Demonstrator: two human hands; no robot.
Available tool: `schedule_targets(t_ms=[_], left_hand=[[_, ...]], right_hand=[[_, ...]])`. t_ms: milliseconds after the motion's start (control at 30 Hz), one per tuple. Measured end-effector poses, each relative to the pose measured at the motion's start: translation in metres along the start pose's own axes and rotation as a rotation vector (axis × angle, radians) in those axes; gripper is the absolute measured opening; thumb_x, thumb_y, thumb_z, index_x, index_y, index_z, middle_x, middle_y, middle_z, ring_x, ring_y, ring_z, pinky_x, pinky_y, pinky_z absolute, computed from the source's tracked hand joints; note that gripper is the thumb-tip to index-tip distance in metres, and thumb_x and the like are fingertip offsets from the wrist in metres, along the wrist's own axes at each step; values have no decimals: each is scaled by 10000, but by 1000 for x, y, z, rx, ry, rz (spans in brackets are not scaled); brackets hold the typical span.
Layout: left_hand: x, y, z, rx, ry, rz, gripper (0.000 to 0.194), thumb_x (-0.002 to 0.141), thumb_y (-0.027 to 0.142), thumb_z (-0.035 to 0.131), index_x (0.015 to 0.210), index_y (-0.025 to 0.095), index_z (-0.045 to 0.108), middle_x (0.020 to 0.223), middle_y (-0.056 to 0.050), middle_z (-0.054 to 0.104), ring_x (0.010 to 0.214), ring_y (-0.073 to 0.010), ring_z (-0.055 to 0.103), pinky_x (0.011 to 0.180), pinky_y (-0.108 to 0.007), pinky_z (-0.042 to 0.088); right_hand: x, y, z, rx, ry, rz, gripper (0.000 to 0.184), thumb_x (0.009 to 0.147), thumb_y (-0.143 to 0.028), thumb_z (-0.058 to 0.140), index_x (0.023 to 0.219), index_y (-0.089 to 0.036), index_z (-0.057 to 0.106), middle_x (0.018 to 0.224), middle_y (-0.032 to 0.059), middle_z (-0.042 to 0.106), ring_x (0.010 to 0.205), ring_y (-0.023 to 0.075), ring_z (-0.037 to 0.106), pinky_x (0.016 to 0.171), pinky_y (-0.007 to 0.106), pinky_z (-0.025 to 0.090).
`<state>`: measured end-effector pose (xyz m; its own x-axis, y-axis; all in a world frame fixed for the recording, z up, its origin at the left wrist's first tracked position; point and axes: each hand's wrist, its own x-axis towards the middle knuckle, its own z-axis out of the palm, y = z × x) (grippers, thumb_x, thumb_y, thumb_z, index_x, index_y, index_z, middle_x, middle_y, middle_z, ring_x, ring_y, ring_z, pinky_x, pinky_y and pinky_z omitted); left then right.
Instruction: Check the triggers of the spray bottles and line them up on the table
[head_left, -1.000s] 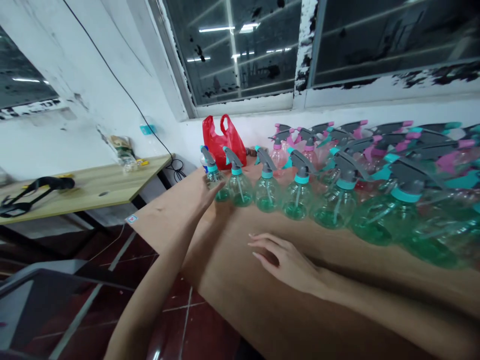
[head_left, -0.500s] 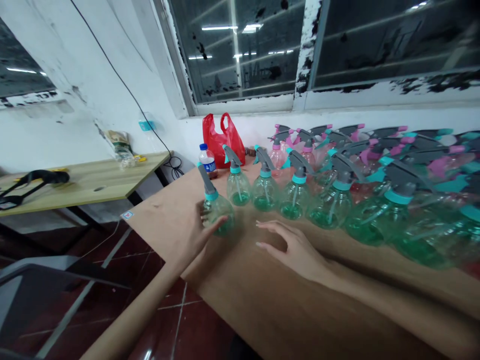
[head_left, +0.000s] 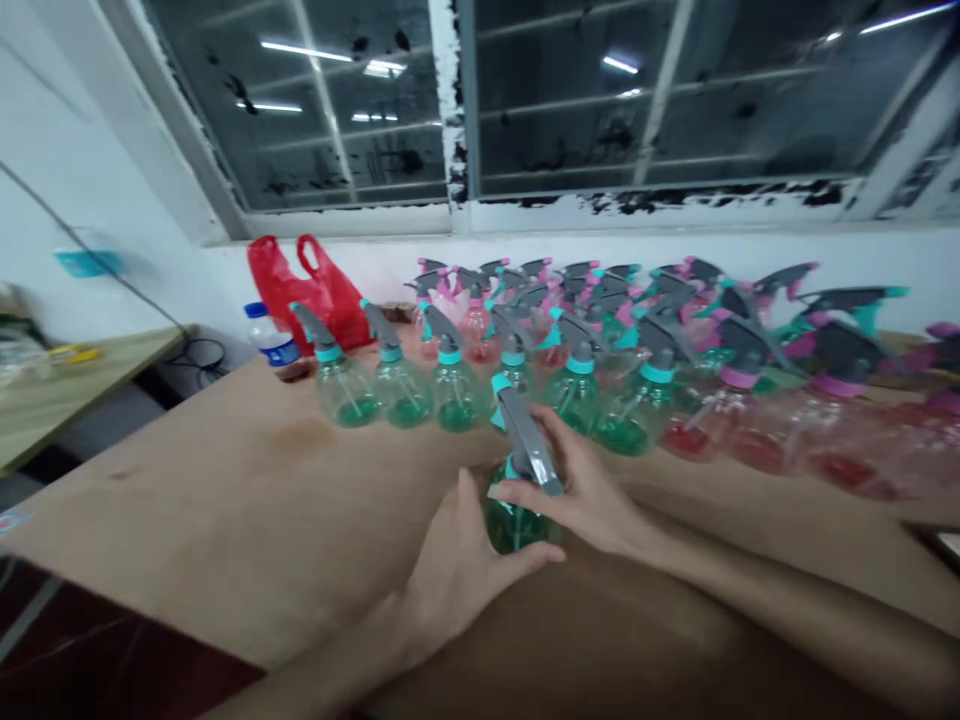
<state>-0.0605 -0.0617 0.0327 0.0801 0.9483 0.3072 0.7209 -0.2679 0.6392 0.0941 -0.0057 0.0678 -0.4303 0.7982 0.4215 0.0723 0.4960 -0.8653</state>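
A clear green spray bottle [head_left: 517,520] with a grey trigger head and turquoise collar stands between my hands at the middle of the table, tilted slightly. My left hand [head_left: 461,570] curves around the lower body, thumb in front and fingers partly hidden behind it. At the neck and trigger head, my right hand [head_left: 581,485] grips from the right, its thumb lying across the front. Just beyond, a row of similar bottles holding green liquid includes a leftmost spray bottle [head_left: 349,390]. Farther right are pink-collared spray bottles [head_left: 757,430] with red liquid.
A red plastic bag [head_left: 330,300] and a blue-capped drink bottle [head_left: 274,345] stand at the back left of the brown table [head_left: 225,520]. More spray bottles crowd toward the wall under the window. A second table [head_left: 105,370] is at the far left.
The view has turned right. Half a second ago my left hand held a green spray bottle at the left and my right hand was open; now both hands are on a spray bottle.
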Motion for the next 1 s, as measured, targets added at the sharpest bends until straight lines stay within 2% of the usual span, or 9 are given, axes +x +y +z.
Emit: schedule_targets(t_ms=[100,200,267,367,467,567,700,833,1000], left_hand=[[9,18,28,-53,-70,53,694,643,606,736,1124,208,435,1017,-114,604,944,-349,616,712,-487,526],[17,31,54,-126,-65,131,743,647,601,741,1164,198,391,1053,-118,580,968,-343,605,747,-496,519],[22,39,70,-172,-62,163,752,674,609,722,1186,195,359,1071,-120,560,979,-337,597,771,-498,512],[25,51,89,-216,-78,219,796,731,621,672,1279,191,285,1141,-140,519,1032,-333,568,815,-491,503],[25,59,100,-198,-123,308,841,785,629,608,1371,191,193,1215,-167,470,1106,-343,517,872,-508,480],[28,58,102,-144,-172,376,888,813,652,543,1437,195,106,1294,-195,422,1185,-366,457,909,-530,458],[40,43,87,-55,-304,491,827,862,624,494,1474,238,94,1356,-168,433,1228,-359,437,928,-520,449],[55,24,72,105,-413,538,762,892,553,508,1476,259,116,1435,-124,382,1278,-322,396,990,-515,385],[61,11,72,296,-478,528,742,881,500,551,1464,229,182,1477,-118,324,1332,-313,319,1056,-514,291]], right_hand=[[-14,-7,-23,-37,120,-2,576,711,-392,718,1205,-249,457,1222,86,583,1086,269,579,895,427,483],[-23,-8,-42,-66,237,35,417,750,-397,680,1096,-239,508,1015,41,636,888,211,624,758,352,514],[-27,-6,-54,-94,288,53,334,777,-387,649,1044,-234,517,924,17,628,811,189,614,723,338,501],[-33,-2,-70,-142,326,36,265,800,-290,595,1046,-234,515,931,8,607,845,180,588,767,341,466],[-37,-2,-85,-208,307,45,219,762,-215,564,976,-236,524,802,-21,572,708,157,543,669,322,444],[-39,0,-97,-233,294,41,170,759,-207,534,924,-246,536,757,-28,569,664,153,526,638,316,437],[-41,8,-110,-232,261,-18,276,775,-174,498,1015,-292,568,882,-20,612,732,156,571,686,307,468],[-43,16,-118,-272,220,12,311,761,-180,496,1043,-287,575,717,-26,575,595,152,525,566,287,451],[-43,19,-122,-273,257,17,359,760,-169,483,1089,-287,567,625,-44,513,494,131,444,495,264,410]])
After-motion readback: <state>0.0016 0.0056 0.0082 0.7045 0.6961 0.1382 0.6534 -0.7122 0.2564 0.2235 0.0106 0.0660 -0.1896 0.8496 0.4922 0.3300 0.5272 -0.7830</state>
